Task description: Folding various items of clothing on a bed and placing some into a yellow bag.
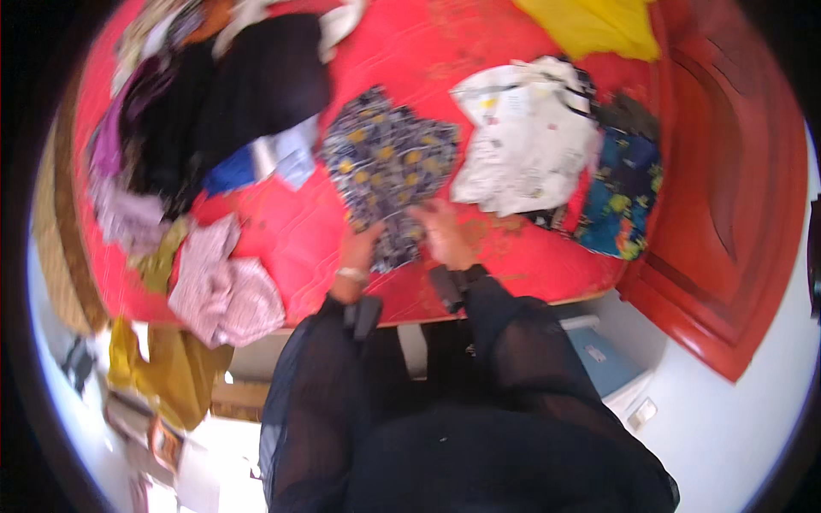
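Note:
A dark patterned garment (391, 157) with yellow spots is spread on the red mattress (276, 218) in front of me. It narrows towards its near end, where both hands touch it. My left hand (360, 250), with a light band at the wrist, is at the garment's lower left edge. On the opposite side, the fingers of my right hand (444, 232) rest on the lower right edge. Both hands are blurred, so I cannot see whether the fingers pinch the cloth. Dark sleeves cover both forearms.
Left lies a heap of clothes with a black garment (263, 77); nearer is a pink garment (224, 288). To the right are a white printed garment (526, 141), a blue-green patterned one (619, 192) and yellow cloth (596, 25). A red-brown wooden panel (712, 211) borders the mattress.

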{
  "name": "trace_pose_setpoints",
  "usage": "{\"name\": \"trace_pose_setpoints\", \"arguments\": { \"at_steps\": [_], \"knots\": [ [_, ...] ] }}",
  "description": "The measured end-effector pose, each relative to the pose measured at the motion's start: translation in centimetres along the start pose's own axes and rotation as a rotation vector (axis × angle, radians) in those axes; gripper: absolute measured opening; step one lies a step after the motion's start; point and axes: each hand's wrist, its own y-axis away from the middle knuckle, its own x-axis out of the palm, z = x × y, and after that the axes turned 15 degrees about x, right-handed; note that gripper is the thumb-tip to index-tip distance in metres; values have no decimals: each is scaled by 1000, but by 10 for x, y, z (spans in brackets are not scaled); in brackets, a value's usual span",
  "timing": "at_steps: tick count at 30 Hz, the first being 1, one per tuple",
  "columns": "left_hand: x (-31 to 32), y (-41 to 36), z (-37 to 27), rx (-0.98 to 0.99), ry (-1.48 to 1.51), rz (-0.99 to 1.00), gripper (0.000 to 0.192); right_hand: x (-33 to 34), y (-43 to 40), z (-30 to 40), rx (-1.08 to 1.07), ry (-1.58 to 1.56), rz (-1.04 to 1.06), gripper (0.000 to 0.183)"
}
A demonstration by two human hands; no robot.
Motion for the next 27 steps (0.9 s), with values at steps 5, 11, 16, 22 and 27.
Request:
{"name": "trace_pose_setpoints", "arguments": {
  "at_steps": [5,11,16,22,27],
  "knots": [
    [61,33,-56,-66,81,108,33,-27,4,16,-23,-141,358,26],
    [151,63,-109,-117,200,300,34,-76,60,36,-884,114,129,42],
    [225,84,-133,-162,202,412,29,-103,147,82,-259,-564,329,44],
    [348,126,-154,-76,304,725,27,-212,200,151,-664,-508,-52,51],
    [421,142,-106,-94,313,852,34,-343,228,172,-918,-597,-127,55]
  ]
}}
